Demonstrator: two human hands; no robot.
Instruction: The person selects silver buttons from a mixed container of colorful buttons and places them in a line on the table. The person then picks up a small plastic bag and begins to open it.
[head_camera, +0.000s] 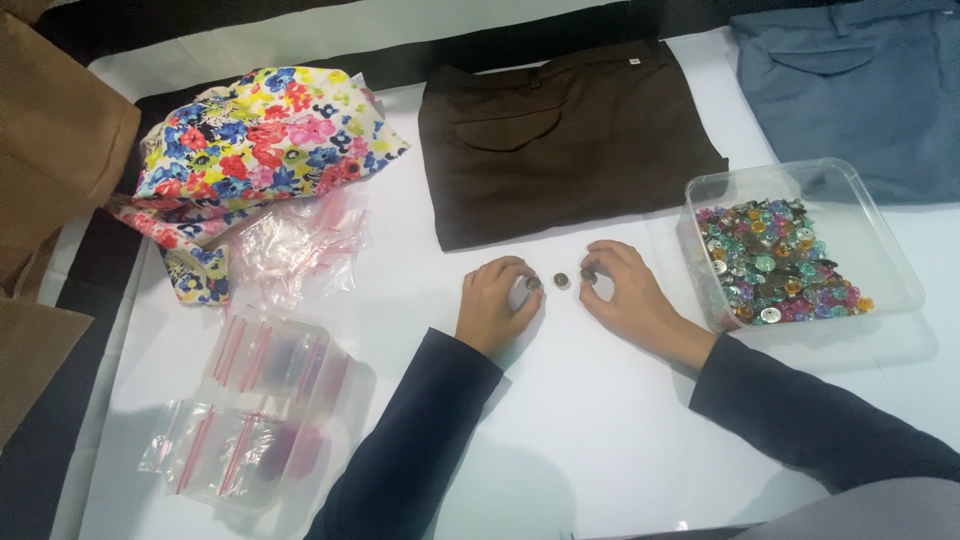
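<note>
Near the middle of the frame, on the white bench (600, 440), the left hand (495, 300) pinches a small dark button (533, 283) between thumb and forefinger — a narrow grip closed on it — while the right hand (625, 290) holds a second dark button (588, 274) the same way at its fingertips. A third button (561, 280) lies loose on the bench between the two hands, touching neither. Just above them sits a folded pair of brown trousers (570, 140), and at the upper right a blue-grey pair (850, 90). To the right, just beside the right wrist, a clear plastic tub (880, 250) holds a heap of coloured buttons (775, 265). At the lower left lie small clear zip bags with pink strips (255, 400), with more crumpled ones (300, 240) above them beside a flowered cloth (260, 140) at the upper left. The likeliest slip, I judge, is a button escaping a fingertip pinch — such small, smooth discs roll easily on the slick surface and could run off the bench edge. The right forearm also lies close to the tub, so a careless sweep could nudge it and scatter its contents.
</note>
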